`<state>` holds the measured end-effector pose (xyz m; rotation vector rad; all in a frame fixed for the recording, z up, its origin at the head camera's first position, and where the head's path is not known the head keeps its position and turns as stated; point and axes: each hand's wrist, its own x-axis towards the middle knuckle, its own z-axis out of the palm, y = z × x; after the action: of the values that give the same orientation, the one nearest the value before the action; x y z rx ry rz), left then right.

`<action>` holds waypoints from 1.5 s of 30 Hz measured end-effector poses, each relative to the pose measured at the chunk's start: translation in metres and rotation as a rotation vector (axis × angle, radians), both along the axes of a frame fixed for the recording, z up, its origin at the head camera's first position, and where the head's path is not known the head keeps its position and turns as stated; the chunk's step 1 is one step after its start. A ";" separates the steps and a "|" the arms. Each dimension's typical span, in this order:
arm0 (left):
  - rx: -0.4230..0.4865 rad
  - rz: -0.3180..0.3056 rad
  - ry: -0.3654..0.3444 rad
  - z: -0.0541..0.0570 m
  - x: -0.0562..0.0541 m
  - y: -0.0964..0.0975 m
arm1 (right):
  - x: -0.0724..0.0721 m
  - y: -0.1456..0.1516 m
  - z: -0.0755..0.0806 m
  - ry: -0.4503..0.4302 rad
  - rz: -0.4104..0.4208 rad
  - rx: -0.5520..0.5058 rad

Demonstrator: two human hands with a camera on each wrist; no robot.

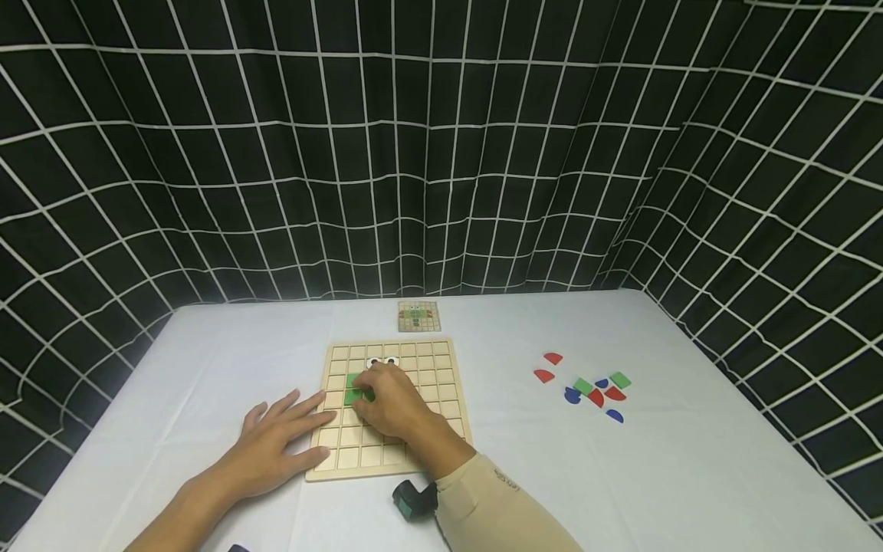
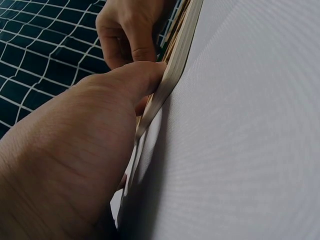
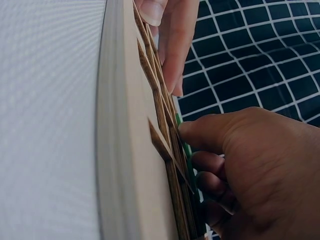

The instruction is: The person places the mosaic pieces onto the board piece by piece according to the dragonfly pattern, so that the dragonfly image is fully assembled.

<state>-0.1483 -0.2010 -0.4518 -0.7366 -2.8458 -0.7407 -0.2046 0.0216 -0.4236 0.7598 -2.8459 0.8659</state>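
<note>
A wooden grid board lies on the white table. My left hand rests on its left edge with fingers spread. In the left wrist view, the left thumb touches the board's rim. Over the board's upper left part, my right hand has its thumb and fingers curled at a green tile, largely covered by the hand. Green squares sit in cells beside those fingers. Two white eye pieces lie just above. The right wrist view has the right thumb against a green edge on the board.
A small pattern card lies behind the board. To the right are scattered loose pieces: green squares, red quarter-round pieces and blue half-round pieces. A black device sits by the right wrist. Dark grid-patterned curtains surround the table.
</note>
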 end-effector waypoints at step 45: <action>0.003 0.016 0.002 -0.002 0.000 0.001 | 0.039 0.126 0.099 0.458 0.078 -0.437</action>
<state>-0.1479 -0.2000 -0.4535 -0.7127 -2.8445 -0.7419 -0.1659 0.1475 -0.3248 0.8722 -2.1445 1.1023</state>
